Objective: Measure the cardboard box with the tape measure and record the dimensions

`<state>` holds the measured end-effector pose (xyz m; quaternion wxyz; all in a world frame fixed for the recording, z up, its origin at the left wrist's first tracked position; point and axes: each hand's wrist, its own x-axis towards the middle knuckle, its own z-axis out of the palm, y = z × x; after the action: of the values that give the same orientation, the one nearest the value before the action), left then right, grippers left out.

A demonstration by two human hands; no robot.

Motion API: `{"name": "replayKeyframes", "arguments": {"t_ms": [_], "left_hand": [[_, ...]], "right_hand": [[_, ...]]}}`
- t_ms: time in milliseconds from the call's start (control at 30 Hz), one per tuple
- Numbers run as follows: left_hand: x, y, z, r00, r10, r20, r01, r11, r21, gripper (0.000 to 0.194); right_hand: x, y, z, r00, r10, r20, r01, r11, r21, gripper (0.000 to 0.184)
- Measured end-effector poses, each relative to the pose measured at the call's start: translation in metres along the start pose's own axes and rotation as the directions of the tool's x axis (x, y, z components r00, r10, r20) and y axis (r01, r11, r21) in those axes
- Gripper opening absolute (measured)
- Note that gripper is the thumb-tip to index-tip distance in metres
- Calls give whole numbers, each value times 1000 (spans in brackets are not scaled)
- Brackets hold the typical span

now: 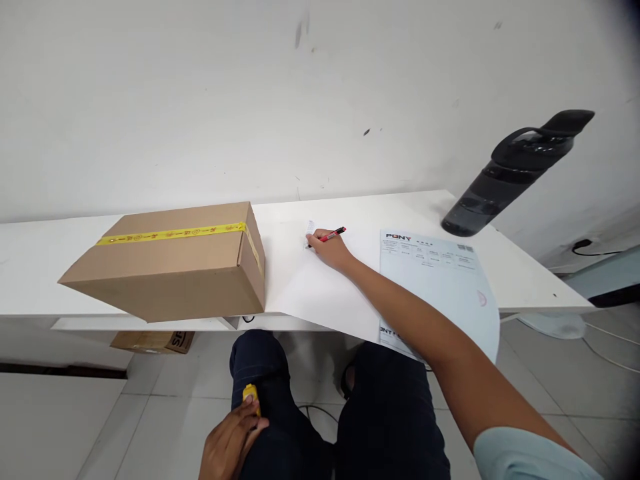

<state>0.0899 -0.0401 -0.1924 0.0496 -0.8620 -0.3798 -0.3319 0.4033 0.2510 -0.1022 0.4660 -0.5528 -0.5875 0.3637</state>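
Resting on the white sheet of paper (325,293), my right hand (327,248) is closed around a red pen (334,234) with a black end. The pen's tip is low at the paper, near small marks by my fingertips. My left hand (233,433) lies over my left thigh, below the table. Its fingers are wrapped round a yellow plastic tool (251,399) that looks like a box cutter; no blade shows. Under my right forearm is a pale blue printed sheet (430,280) headed "PONY", which hangs past the table's front edge.
A closed cardboard box (175,260) with yellow tape sits on the left of the white table (30,267). At the back right stands a black bottle (505,180). Another carton (153,341) is under the table. A wall runs behind, and cables lie on the floor at right.
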Motion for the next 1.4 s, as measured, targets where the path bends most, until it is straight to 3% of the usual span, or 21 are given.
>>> {"name": "replayKeyframes", "arguments": {"t_ms": [300,700,1067,1400], "left_hand": [[-15,-8,5,998,-56,-25,58,997,60,18],[4,-12,6,999,43,-27,-42,999,19,17],[3,-17,6,999,11,-51,-11,1000,-8,13],[9,-16,15,998,-30,-51,27,998,-57,17]], "right_hand": [[0,-1,0,1000,-1,13,1,1000,8,37],[-1,-2,0,998,18,-63,-18,1000,6,37],[0,1,-1,999,15,-33,-14,999,37,40],[-1,0,0,995,13,-103,-10,1000,29,39]]}}
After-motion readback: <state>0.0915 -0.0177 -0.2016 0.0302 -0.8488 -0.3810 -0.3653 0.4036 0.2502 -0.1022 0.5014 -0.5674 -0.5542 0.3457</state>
